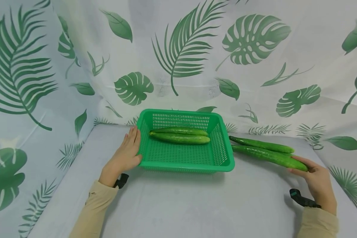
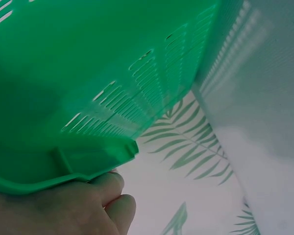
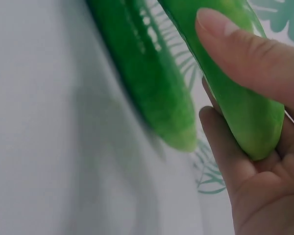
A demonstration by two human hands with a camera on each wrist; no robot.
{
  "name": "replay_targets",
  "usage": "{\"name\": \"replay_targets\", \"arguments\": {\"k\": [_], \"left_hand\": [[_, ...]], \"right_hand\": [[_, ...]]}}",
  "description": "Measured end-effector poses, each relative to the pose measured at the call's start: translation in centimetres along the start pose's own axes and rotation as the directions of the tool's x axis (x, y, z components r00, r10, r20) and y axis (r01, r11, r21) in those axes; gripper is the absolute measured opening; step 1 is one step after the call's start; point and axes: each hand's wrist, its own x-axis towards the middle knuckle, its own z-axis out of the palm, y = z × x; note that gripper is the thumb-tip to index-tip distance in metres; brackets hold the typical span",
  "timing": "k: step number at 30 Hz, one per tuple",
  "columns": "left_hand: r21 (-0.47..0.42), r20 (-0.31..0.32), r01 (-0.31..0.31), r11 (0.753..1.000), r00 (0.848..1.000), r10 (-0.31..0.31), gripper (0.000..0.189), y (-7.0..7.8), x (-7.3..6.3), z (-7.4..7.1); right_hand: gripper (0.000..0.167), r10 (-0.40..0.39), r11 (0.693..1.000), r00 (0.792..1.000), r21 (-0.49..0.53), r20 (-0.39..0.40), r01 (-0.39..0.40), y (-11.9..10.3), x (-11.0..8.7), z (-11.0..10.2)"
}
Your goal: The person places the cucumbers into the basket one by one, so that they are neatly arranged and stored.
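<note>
A green plastic basket (image 1: 184, 166) stands mid-table, with two cucumbers lying side by side inside, a rear one (image 1: 184, 130) and a front one (image 1: 179, 138). Against the basket's left end my left hand (image 1: 126, 152) rests with its fingers fairly straight; the left wrist view shows this hand (image 2: 83, 208) touching the rim from outside. Well to the right, my right hand (image 1: 319, 180) pinches the near end of a cucumber (image 1: 267, 155) between thumb and fingers. In the right wrist view that cucumber (image 3: 250, 117) appears raised beside another cucumber (image 3: 147, 78), which lies on the table.
The table has a pale cover (image 1: 178, 205). Behind and on the left hangs a white curtain (image 1: 193, 79) printed with green leaves, close to the basket's far side. The two cucumbers outside point their far ends at the basket's right wall.
</note>
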Motion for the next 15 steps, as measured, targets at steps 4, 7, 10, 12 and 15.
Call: {"name": "replay_targets", "arguments": {"k": [4,7,10,12,15], "left_hand": [[-0.001,0.001,-0.001,1.000,1.000,0.001,0.080,0.0,0.0,0.0],[-0.002,0.000,-0.002,1.000,1.000,0.002,0.080,0.0,0.0,0.0],[-0.004,-0.003,-0.002,1.000,1.000,0.002,0.080,0.0,0.0,0.0],[-0.003,0.001,0.001,1.000,1.000,-0.001,0.080,0.1,0.0,0.0],[-0.001,0.003,0.001,1.000,1.000,-0.001,0.080,0.1,0.1,-0.1]], "right_hand": [[0.059,-0.028,0.993,0.999,0.111,-0.016,0.030,-1.1,-0.5,0.0],[0.059,-0.040,0.980,0.998,0.194,-0.049,0.049,-2.1,-0.8,0.1],[0.061,-0.026,0.973,0.993,0.224,-0.118,0.052,-3.1,-1.0,0.4],[0.063,-0.015,0.971,0.985,0.232,-0.169,0.054,-3.9,-1.1,0.7],[0.064,-0.020,0.959,0.970,0.271,-0.241,0.087,-4.9,-1.1,1.2]]}}
